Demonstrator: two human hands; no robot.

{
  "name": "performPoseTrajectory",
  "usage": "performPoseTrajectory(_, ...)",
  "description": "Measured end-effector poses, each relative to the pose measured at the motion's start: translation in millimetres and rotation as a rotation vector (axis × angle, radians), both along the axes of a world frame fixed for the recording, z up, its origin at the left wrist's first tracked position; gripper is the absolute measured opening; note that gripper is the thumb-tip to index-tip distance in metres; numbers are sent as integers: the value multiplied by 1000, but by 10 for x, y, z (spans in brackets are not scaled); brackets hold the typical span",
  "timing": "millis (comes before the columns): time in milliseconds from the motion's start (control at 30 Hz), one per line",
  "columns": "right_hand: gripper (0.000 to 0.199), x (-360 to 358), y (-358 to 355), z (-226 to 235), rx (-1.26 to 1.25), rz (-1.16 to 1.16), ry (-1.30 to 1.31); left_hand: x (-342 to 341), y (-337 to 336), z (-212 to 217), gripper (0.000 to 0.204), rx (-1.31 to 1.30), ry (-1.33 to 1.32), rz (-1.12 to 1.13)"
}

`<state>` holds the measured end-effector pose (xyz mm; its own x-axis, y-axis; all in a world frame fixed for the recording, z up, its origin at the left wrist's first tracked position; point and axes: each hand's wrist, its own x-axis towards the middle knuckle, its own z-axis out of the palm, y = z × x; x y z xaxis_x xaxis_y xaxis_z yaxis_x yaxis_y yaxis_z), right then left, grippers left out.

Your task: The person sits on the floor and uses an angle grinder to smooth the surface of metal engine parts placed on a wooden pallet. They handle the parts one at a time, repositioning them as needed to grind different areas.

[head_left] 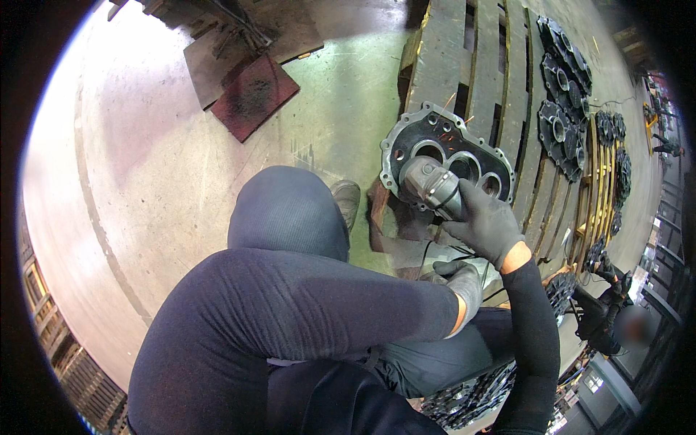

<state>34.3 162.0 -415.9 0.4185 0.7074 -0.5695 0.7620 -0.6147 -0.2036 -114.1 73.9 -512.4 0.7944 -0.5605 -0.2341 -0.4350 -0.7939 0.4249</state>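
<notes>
My right hand point(484, 226), in a dark grey glove, is wrapped round the body of a grey angle grinder point(439, 187). The grinder's head is down against a black metal housing cover point(457, 127) with large round openings and a bare silvery rim. A few orange sparks show over the cover's far part. Below the grinder, my left hand point(465, 288), gloved in grey, lies close to my leg with its fingers curled. A black cable point(425, 255) runs beside it; whether those fingers hold anything is hidden. The grinder's disc is mostly out of sight.
The cover lies on a wooden pallet point(444, 54). More black castings point(562, 130) lie along its right side, with another loaded pallet point(599, 190) beyond. Another person point(603, 319) is at the far right. Reddish-brown plates point(255, 98) lie on the floor at upper left.
</notes>
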Motion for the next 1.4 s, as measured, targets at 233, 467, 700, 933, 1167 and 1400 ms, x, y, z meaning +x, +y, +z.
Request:
performPoseTrajectory(233, 82, 3, -230, 37, 9, 122, -94, 167, 1031, 1034, 38, 128, 155, -388)
performPoseTrajectory(467, 80, 69, -350, 108, -132, 145, -132, 68, 921, 881, 33, 54, 46, -314)
performPoseTrajectory(700, 89, 230, -607, 43, -128, 128, -215, 116, 1027, 950, 26, -14, 127, -329)
performPoseTrajectory(933, 82, 348, -810, 97, -60, -36, -236, 142, 1020, 1008, 29, 73, 191, -287)
performPoseTrajectory(1167, 87, 270, -909, -46, 9, 36, -216, 225, 1012, 1086, 32, 94, 225, -360)
performPoseTrajectory(1400, 87, 282, -825, -87, -40, 42, -184, 220, 964, 1014, 33, 111, 241, -363)
